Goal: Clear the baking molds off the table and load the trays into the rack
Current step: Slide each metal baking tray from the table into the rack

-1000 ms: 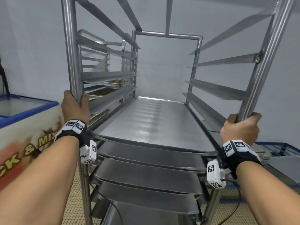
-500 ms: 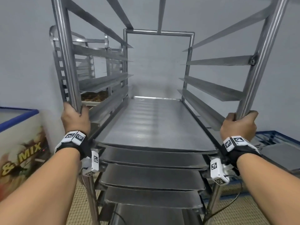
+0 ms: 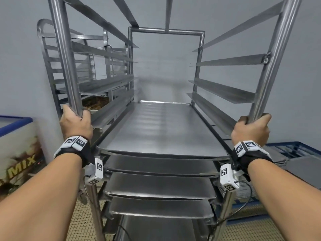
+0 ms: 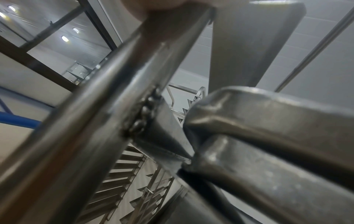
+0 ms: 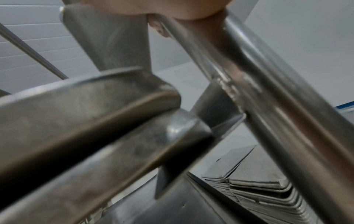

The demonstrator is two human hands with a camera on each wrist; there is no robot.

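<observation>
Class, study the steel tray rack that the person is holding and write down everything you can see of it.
The tray rack is a tall open frame of shiny round steel tubes with angled runner ledges along both sides. Its upper runners are bare; lower down, several flat metal trays sit stacked on successive levels. It stands on a tiled floor facing a grey wall. The left hand grips its left front post, the right hand its right front post.

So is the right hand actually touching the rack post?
Touching. The head view shows the right hand wrapped round the rack post; the right wrist view shows fingers against it.

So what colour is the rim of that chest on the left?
Blue rim, clearest in the head view.
</observation>
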